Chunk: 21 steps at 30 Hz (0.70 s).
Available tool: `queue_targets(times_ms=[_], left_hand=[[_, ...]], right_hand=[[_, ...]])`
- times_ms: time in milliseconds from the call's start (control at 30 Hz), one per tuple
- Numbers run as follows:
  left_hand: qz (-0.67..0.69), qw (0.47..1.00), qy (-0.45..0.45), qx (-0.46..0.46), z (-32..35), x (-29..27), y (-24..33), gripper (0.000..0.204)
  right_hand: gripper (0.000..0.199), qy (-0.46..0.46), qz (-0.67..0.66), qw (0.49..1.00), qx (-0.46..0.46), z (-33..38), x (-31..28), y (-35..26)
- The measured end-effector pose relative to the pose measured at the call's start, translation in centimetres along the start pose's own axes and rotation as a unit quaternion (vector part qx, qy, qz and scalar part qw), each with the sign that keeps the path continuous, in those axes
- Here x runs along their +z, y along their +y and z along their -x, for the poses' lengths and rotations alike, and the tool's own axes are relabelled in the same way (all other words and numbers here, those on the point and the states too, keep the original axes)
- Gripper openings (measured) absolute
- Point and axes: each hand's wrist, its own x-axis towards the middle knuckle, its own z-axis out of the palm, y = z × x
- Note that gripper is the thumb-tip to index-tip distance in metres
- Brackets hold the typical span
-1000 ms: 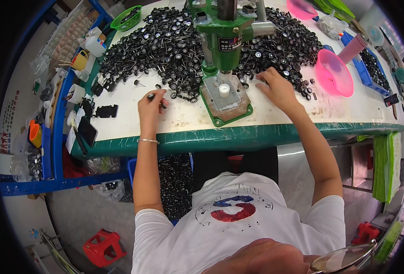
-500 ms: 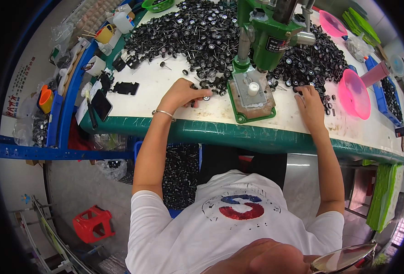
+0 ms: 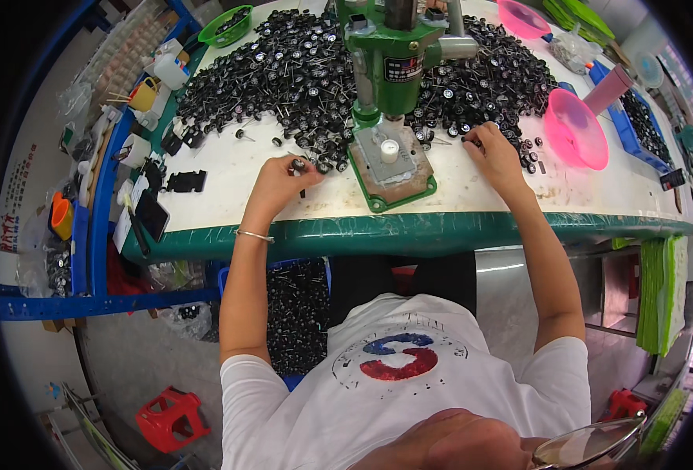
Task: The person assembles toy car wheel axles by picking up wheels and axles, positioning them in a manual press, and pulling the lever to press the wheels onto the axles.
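My left hand (image 3: 277, 186) is closed on a small black wheel (image 3: 298, 165) with a pale hub, over the white tabletop left of the press. A dark bit shows under its fingertips. Across the press, my right hand (image 3: 497, 159) reaches to the near edge of the heap, its thumb and fingers bent round another small black wheel (image 3: 478, 143). The heap of black wheels (image 3: 307, 86), many with thin metal axles, spreads behind both hands. Between them stands a green bench press (image 3: 393, 70), with a white round piece (image 3: 389, 150) on its base plate.
A pink bowl (image 3: 577, 129) stands at the right beside a blue tray (image 3: 636, 129) of dark parts. A green basket (image 3: 226, 27) sits far left. A phone (image 3: 152, 215) and a flat black part (image 3: 186, 182) lie near the left edge. Below the table is a bin of black parts (image 3: 298, 313).
The whole view has shifted, so the table and press appear further left. My left hand has drawn back from the heap's edge with its wheel turned up. My right hand's fingers have curled in more.
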Motion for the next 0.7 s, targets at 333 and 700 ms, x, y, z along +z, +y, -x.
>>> queue_targets(times_ms=[333, 700], left_hand=[[0.412, 0.91, 0.01, 0.036, -0.6, 6.0, 2.4, 0.015], [0.436, 0.896, 0.022, 0.085, -0.2, 8.0, 4.9, 0.012]], right_hand=[[0.021, -0.062, -0.411, 0.909, 0.023, -0.7, 1.2, -9.3], [0.023, -0.028, -0.336, 0.941, -0.028, -1.2, 3.6, -10.3]])
